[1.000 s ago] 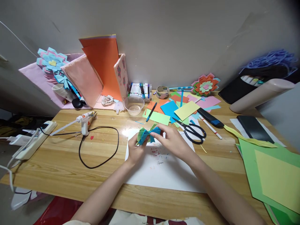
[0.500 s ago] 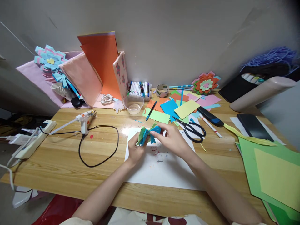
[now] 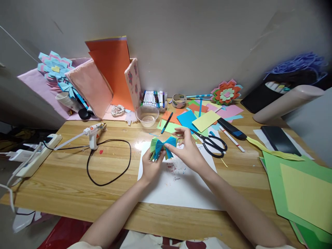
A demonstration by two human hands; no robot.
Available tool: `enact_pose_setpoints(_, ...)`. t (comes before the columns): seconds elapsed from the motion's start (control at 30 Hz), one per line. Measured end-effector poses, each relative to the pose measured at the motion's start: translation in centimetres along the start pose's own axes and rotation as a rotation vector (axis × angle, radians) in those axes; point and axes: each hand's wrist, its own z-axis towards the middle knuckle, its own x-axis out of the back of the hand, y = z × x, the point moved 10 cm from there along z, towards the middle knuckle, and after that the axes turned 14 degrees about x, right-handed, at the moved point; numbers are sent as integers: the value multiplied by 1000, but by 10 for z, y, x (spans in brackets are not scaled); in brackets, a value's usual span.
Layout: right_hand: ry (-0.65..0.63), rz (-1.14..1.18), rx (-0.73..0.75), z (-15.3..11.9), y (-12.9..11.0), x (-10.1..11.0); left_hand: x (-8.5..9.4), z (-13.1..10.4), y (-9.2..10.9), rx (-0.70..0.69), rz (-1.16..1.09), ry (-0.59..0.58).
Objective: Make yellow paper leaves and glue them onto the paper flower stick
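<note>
A folded paper bow (image 3: pixel 162 147), blue in front with light green pleats behind, is held above a white sheet (image 3: pixel 160 188) in the middle of the desk. My left hand (image 3: pixel 151 165) grips it from the left and below, fingers closed round its lower edge. On the right side, the thumb of my right hand (image 3: pixel 189 149) presses the blue front near the centre, while the index finger is raised off the paper. Part of that hand's grip behind the bow is hidden. Black-handled scissors (image 3: pixel 211 142) lie just right of my right hand.
A white glue gun (image 3: pixel 92 135) with a looped black cord stands at left, near a power strip (image 3: pixel 41 155). Behind the bow are a clear plastic bowl (image 3: pixel 147 117), a marker (image 3: pixel 167 122) and coloured paper pieces (image 3: pixel 206 121). Green sheets (image 3: pixel 275 186) overlap the right edge.
The bow has turned so its blue pleated front shows more fully. My right hand's fingers have lifted and spread from its upper right edge; the thumb stays on the front.
</note>
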Motion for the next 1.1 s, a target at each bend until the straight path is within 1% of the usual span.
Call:
enact_pose_setpoints(0.07, -109, 117, -43, 1, 5, -13, -7, 0, -7, 88, -53, -69)
enact_pose_setpoints(0.1, -144, 144, -50, 2, 6, -16, -12, -1, -9, 119, -73, -110)
enact_pose_setpoints(0.17, -155, 141, -43, 5, 6, -14, -20, -2, -9, 145, -93, -201)
enact_pose_setpoints(0.27, -122, 112, -22, 9, 5, -6, -29, -4, 0, 87, -96, -316)
enact_pose_setpoints(0.37, -118, 67, -13, 9, 4, -2, -28, -1, 10, 24, -148, -359)
enact_pose_setpoints(0.47, -117, 18, 13, 8, 1, -1, -22, 6, 11, 68, -184, -333)
enact_pose_setpoints(0.57, -142, 27, 52, 7, -5, -7, -15, 11, 7, 139, -167, -284)
enact_pose_setpoints(0.67, -167, 40, 68, 6, -7, -14, -8, 14, 5, 161, -147, -224)
enact_pose_setpoints(0.77, -199, 71, 32, 3, -2, -20, -4, 14, 3, 167, -133, -182)
enact_pose_setpoints(0.93, -257, 131, -74, -3, 13, -27, -1, 13, 4, 145, -122, -151)
enact_pose_setpoints(1.1, -267, 168, -82, -4, 11, -28, 0, 12, 8, 113, -124, -132)
